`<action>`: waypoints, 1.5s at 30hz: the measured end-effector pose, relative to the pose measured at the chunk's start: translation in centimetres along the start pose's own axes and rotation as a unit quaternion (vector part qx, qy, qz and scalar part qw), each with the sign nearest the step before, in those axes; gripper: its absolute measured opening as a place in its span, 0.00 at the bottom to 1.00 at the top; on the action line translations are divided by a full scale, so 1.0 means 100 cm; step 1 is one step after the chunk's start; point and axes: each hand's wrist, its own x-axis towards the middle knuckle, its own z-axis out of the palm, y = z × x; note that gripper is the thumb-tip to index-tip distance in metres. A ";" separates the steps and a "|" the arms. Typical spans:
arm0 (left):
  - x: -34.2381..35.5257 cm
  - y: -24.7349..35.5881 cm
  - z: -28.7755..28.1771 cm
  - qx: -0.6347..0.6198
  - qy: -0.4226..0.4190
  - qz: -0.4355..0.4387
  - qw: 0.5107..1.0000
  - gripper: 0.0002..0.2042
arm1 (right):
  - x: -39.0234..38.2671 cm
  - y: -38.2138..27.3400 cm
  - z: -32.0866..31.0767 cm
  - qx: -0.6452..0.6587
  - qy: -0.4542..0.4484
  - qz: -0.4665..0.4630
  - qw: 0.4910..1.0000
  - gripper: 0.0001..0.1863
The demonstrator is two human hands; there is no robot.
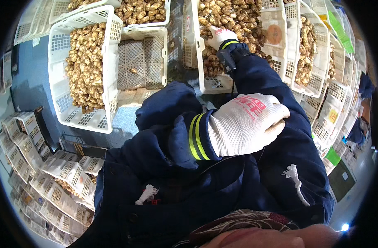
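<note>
right hand (222, 38), white-gloved: upper centre of frame, at brown lumpy pieces (238, 20) in white crate (213, 84), near crate's left rim. fingertips too small to read; cannot tell whether spread or pinching. left hand (249, 124), white-gloved: mid-frame, overlapping right sleeve (261, 74), fingers curled inward; cannot tell if gripping anything. second crate (60, 99), similar load: upper left.

Red print (253, 105) is being displayed on white gloves (247, 124), yellow stripes (198, 136) on navy sleeves (261, 76), and grids (61, 42) on white crates (194, 14).
</note>
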 end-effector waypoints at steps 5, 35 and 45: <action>-0.004 0.007 0.000 0.008 0.004 0.018 1.000 0.12 | -0.054 0.050 -0.026 0.061 0.026 0.006 0.998 0.33; -0.002 0.002 -0.009 0.028 0.012 -0.024 0.999 0.11 | 0.031 -0.018 -0.002 0.080 0.127 0.003 0.989 0.30; -0.005 0.001 -0.012 0.020 0.027 -0.001 0.999 0.11 | -0.001 0.021 0.002 0.156 0.096 -0.004 0.983 0.29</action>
